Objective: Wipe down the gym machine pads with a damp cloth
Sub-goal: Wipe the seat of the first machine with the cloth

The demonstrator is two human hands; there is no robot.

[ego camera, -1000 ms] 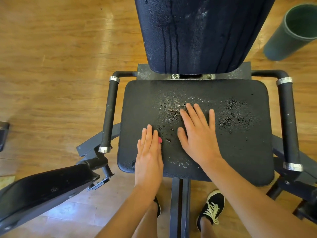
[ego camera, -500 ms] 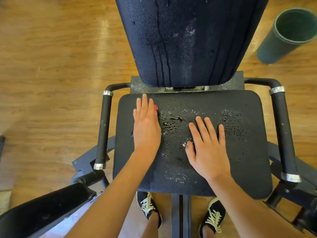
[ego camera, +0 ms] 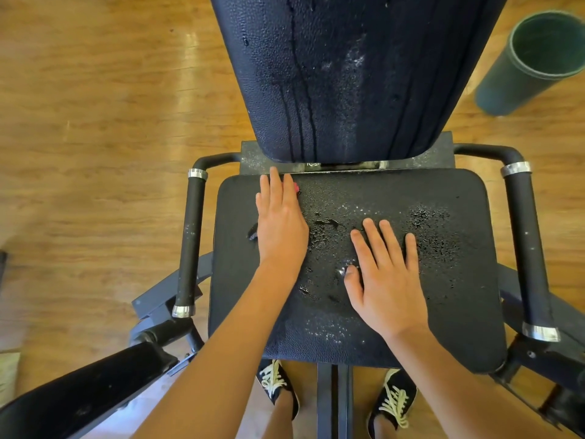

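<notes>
Black seat pad (ego camera: 443, 312), wet: L hand (ego camera: 281, 229) fingers (ego camera: 275, 185) together, R hand (ego camera: 387, 286) spread; green cylinder (ego camera: 522, 68) back-right.

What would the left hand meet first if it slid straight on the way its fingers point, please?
Probably the bottom of the backrest, just beyond the left hand; depth there is unclear.

I'm in a gym. A padded machine seat (ego camera: 443, 280), backrest (ego camera: 364, 74) and grip handles (ego camera: 190, 242) stand on wood flooring (ego camera: 95, 122).
</notes>
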